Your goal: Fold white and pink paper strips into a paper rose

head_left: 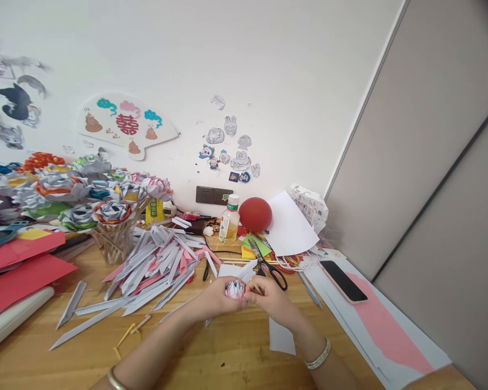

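Near the middle of the table, my left hand is wrapped around a small paper flower with white and pinkish layered petals. My right hand meets it from the right, thumb and fingers pinched together at the flower's edge. Whether those fingertips grip a petal or something else is hidden. Just behind the hands lie black-handled scissors and pieces of white paper. To the left spreads a heap of folded white and pink paper strips.
Finished paper flowers stand in a clear cup at the left, beside red paper. Behind are a bottle and a red balloon. A phone rests on paper sheets at the right, near a grey panel.
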Demonstrator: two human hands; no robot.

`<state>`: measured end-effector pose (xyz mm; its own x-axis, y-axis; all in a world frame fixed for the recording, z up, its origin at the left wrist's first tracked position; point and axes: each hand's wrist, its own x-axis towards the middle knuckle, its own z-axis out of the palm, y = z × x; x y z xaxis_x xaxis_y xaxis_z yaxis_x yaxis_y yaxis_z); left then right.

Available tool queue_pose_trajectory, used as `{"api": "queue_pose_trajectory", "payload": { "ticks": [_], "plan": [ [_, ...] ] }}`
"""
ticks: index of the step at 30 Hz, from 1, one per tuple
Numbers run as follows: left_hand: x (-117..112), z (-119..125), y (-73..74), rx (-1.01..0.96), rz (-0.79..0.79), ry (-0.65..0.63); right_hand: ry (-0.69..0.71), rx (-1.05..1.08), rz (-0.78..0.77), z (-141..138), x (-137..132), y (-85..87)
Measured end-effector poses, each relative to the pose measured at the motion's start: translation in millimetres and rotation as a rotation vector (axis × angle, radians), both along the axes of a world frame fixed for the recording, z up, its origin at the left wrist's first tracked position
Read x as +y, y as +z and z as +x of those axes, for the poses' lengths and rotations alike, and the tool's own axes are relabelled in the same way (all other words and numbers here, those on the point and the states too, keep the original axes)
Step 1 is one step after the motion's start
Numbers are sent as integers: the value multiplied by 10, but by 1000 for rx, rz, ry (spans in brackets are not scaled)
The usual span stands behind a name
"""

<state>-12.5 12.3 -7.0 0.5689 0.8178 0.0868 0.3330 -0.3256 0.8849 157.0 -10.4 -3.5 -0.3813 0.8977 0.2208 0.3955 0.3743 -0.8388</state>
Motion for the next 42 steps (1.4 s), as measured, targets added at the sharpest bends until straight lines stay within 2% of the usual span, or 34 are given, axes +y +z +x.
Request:
{"api": "queue_pose_trajectory", "payload": {
  "ticks": [6,19,29,34,42],
  "plan": [
    [-18,4,31,-1,-4,2,11,-5,-4,-10,-14,21],
    [4,-14,-19,28,-3,-22,21,30,-90,10,-22,8],
    [0,-24,17,40,-39,-12,14,37,-136,21,-55,27],
    [-10,-40,50,11,-95,-61,6,11,-113,33,-44,32],
    [-37,-28,85,7,-98,-31,23,39,-113,31,-41,52]
  ]
}}
